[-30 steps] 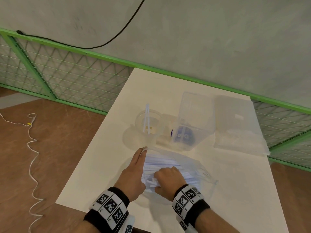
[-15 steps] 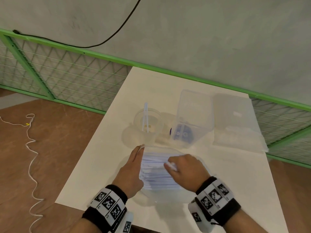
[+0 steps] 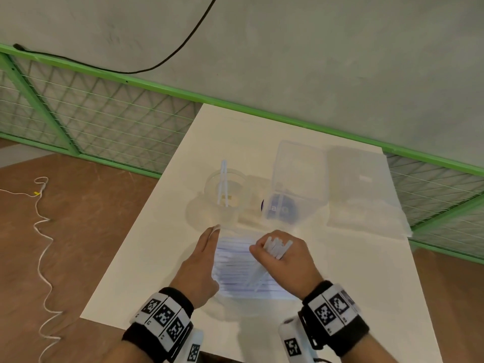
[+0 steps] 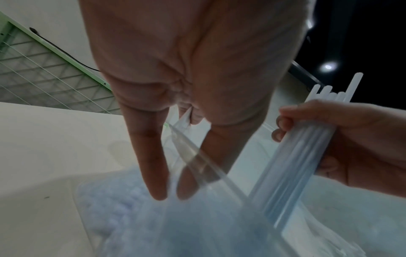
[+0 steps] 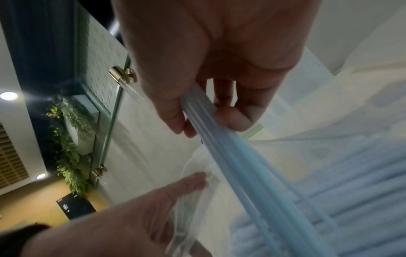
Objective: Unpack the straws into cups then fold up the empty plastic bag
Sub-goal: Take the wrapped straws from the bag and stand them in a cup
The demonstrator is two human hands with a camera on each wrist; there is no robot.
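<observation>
1. A person's right hand [image 3: 285, 254] closes around a small bundle of straws [image 3: 276, 247], apparently to draw it out of the plastic bag [image 3: 235, 271] on the white table [image 3: 366, 271].
2. The left hand [image 3: 200, 268] pinches the bag's edge, seemingly to keep the mouth open.
3. Beyond, a clear cup [image 3: 225, 191] already holds two straws, near a clear box [image 3: 296, 179].

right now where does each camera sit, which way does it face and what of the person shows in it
Head: worn high, looks forward and down at the table; shows both wrists, left hand and right hand.
Left wrist: looks along the left hand's fingers at the plastic bag.
Right wrist: looks along the right hand, which grips a bunch of straws.
Shared: each wrist view shows the other hand, and all show the gripped straws.
</observation>
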